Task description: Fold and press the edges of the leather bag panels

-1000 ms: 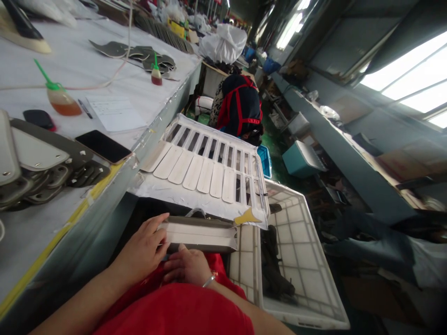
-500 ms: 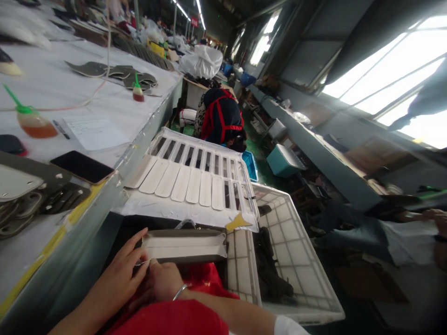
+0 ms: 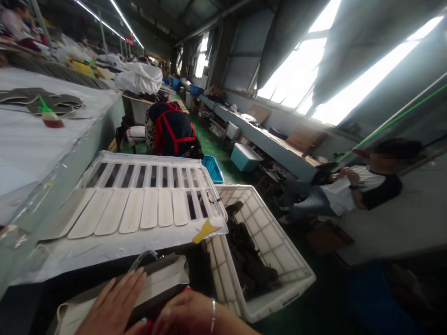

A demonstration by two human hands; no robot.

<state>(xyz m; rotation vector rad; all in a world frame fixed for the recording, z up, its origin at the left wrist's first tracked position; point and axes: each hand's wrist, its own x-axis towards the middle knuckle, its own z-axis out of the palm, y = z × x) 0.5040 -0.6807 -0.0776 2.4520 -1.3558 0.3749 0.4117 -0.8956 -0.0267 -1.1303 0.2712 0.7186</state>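
My left hand (image 3: 117, 302) lies with fingers spread on a long grey and cream piece (image 3: 164, 279) at the bottom of the head view. Beside its lower edge is my right hand (image 3: 192, 311), a silver bracelet on the wrist; its fingertips are low in the frame and hard to make out. Red fabric shows between the hands. Beyond the piece, a white slotted rack (image 3: 153, 172) carries a row of cream strips (image 3: 132, 211), with a yellow tool (image 3: 206, 230) at its near right corner.
A white crate (image 3: 279, 242) holding dark pieces stands to the right. The long white table (image 3: 70, 144) runs along the left. One person (image 3: 174, 130) bends over ahead; another person (image 3: 363, 186) sits at the right. A blue bin (image 3: 212, 168) is beyond the rack.
The view has swung right, bringing the seated person fully into frame. My left hand now lies flatter across the grey and cream piece, which appears tilted and lower in view.
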